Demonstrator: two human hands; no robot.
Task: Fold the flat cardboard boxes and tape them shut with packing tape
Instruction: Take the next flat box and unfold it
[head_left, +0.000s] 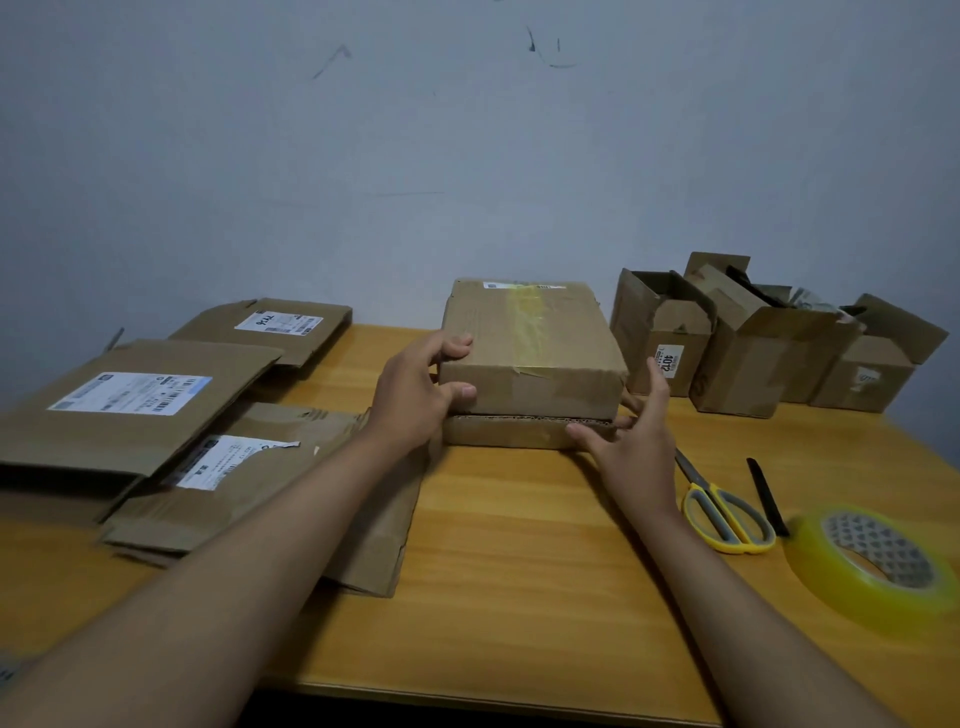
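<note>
two hands on one taped box (530, 343) at the middle of the wooden table (519, 571), near its far edge by the wall. the box sits on a flap or flat piece of cardboard (506, 430) that shows under its near edge; cannot tell whether that piece belongs to the box. yellowish tape runs across the top and down the near face.

left hand (415, 395): fingers curled round the box's left near corner, thumb on the near face, other fingers on the top edge. right hand (631, 441): fingers straight and spread, tips touching the lower cardboard edge and the box's right near corner.

left of the box: flattened cardboard boxes (135, 410) in an overlapping pile, several with white shipping labels. right rear: folded-up boxes with open tops (748, 348) in a row by the wall. right front: yellow-handled scissors (727, 514), a black pen-like object (766, 496), and a roll of clear packing tape (872, 561) lying flat, all apart from the hands.
</note>
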